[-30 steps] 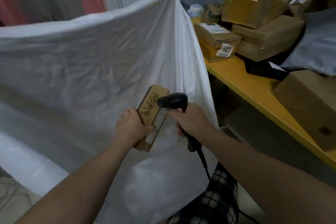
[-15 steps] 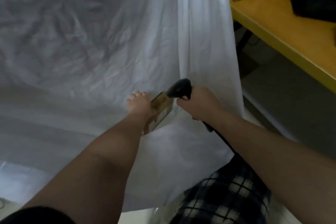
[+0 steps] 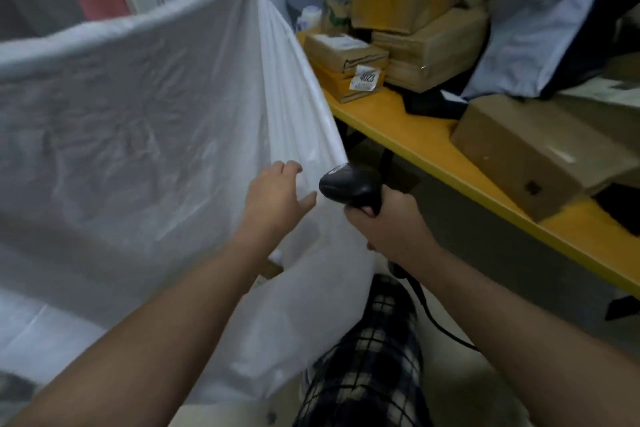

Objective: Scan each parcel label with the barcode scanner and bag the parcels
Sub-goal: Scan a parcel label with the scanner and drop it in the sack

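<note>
A large white bag (image 3: 138,121) stands open in front of me, its rim raised at the back. My left hand (image 3: 277,198) hovers over the bag's near edge with fingers spread and relaxed, holding nothing. A brown corner of the small cardboard parcel (image 3: 272,269) peeks out inside the bag just under my left forearm. My right hand (image 3: 388,225) grips the handle of the black barcode scanner (image 3: 349,185), whose head points left toward the bag. Its cable hangs down past my knee.
A yellow table (image 3: 433,152) runs along the right, stacked with several cardboard boxes (image 3: 349,57), one labelled 4023, a bigger box (image 3: 530,152) near the front edge and grey mailer bags (image 3: 540,31). My plaid-clad leg (image 3: 367,357) is below.
My left hand has let go of the small cardboard parcel, which now lies down inside the bag, and the hand has lifted open. The camera has tilted back up toward the table.
</note>
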Available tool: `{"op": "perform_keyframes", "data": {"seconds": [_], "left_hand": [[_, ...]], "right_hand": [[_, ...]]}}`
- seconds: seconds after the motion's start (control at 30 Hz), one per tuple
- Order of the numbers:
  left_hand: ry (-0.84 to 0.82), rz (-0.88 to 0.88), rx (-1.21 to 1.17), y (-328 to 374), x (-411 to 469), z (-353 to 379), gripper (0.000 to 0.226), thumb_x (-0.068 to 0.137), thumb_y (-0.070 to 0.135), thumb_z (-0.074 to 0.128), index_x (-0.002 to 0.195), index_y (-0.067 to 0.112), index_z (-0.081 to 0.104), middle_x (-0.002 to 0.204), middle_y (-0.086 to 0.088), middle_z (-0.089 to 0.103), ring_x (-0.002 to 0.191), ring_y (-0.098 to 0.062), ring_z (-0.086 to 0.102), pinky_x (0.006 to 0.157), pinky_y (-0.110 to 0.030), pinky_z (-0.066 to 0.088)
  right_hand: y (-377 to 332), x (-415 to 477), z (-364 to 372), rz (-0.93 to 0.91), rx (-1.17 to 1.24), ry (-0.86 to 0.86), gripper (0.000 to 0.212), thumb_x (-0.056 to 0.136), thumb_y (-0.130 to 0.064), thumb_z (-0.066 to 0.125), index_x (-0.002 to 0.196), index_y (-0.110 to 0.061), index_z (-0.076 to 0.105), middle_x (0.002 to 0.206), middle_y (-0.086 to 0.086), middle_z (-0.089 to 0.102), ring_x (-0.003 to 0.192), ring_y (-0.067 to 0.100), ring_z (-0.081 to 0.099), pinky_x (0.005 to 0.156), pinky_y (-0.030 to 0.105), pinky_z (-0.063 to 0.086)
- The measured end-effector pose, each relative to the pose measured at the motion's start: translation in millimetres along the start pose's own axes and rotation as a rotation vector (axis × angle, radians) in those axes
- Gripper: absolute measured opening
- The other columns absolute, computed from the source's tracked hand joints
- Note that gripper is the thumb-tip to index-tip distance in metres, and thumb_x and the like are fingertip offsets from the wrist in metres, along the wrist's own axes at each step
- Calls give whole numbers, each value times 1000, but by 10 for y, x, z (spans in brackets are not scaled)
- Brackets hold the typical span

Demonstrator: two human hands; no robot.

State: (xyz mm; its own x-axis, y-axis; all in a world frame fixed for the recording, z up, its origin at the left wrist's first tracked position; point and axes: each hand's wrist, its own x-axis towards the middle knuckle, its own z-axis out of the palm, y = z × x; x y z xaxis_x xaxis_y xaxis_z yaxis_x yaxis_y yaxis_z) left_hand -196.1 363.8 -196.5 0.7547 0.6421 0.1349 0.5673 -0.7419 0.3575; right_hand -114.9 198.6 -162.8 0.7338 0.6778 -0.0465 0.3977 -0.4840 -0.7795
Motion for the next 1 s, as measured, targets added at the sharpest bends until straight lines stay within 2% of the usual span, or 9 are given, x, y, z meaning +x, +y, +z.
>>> {"op": "perform_keyframes", "data": {"seconds": [0.1, 0.23, 0.3, 0.47, 0.53, 0.63, 0.73, 0.83, 1.0], "left_hand": [[90, 113, -77, 397, -70, -295, 51, 88, 46, 61, 131, 20, 50, 126, -2, 56, 113, -22, 52, 94, -38, 47], [127, 248, -164, 914, -107, -490, 51, 87, 43, 63, 131, 19, 51, 125, -2, 56, 117, -21, 51, 94, -34, 44], [134, 323, -212, 1178, -113, -506, 54, 86, 44, 65, 132, 18, 51, 127, -2, 54, 120, -21, 49, 98, -35, 44], [41, 508, -264, 1788, -133, -399, 72, 83, 52, 65, 141, 17, 40, 138, -6, 38, 130, -23, 35, 105, -34, 34], [35, 628, -175, 1980, -101, -328, 87, 78, 58, 68, 146, 17, 32, 148, -10, 27, 137, -28, 26, 112, -39, 28], [39, 833, 116, 2186, 9, -222, 108, 71, 65, 70, 153, 20, 15, 158, -14, 9, 147, -31, 6, 120, -44, 9], [50, 951, 383, 2279, 143, -115, 116, 74, 66, 66, 154, 19, -4, 161, -11, -3, 148, -29, -5, 120, -45, -4], [36, 973, 445, 2228, 260, 1, 117, 73, 63, 69, 154, 21, -4, 161, -13, 6, 148, -32, 3, 118, -50, -1], [210, 1030, 363, 2054, 261, 192, 115, 50, 59, 85, 142, 19, 28, 138, -18, 50, 128, -39, 46, 106, -55, 34]], "right_hand": [[-82, -183, -391, -16, 81, 136, 23, 85, -26, 67, 68, -19, 52, 57, -3, 55, 62, 22, 63, 61, 41, 53], [-159, -397, -860, -69, 105, 305, 15, 84, -26, 68, 77, -19, 57, 62, 3, 64, 56, 16, 65, 56, 34, 53], [-121, -532, -1072, -79, 127, 406, 17, 82, -25, 69, 72, -19, 56, 56, 3, 63, 49, 14, 64, 54, 30, 52], [191, -809, -1504, -40, 200, 647, 22, 82, -22, 71, 69, -21, 53, 61, 0, 60, 62, 13, 61, 59, 31, 47], [346, -826, -1670, -8, 233, 687, 13, 84, -21, 72, 84, -19, 59, 78, -1, 61, 75, 9, 57, 65, 27, 40], [535, -766, -1859, 47, 276, 684, 26, 84, -23, 72, 106, -16, 60, 109, 7, 61, 99, 14, 56, 78, 24, 38], [585, -696, -1934, 89, 374, 609, 24, 85, -22, 71, 105, -24, 57, 110, 0, 63, 103, 13, 56, 78, 21, 40], [668, -609, -1920, 131, 411, 571, 30, 86, -23, 70, 114, -20, 60, 112, -2, 63, 105, 11, 56, 75, 14, 40], [751, -603, -1803, 136, 439, 529, 36, 88, -25, 67, 122, -16, 60, 113, -5, 63, 102, 4, 55, 70, 5, 38]]}}
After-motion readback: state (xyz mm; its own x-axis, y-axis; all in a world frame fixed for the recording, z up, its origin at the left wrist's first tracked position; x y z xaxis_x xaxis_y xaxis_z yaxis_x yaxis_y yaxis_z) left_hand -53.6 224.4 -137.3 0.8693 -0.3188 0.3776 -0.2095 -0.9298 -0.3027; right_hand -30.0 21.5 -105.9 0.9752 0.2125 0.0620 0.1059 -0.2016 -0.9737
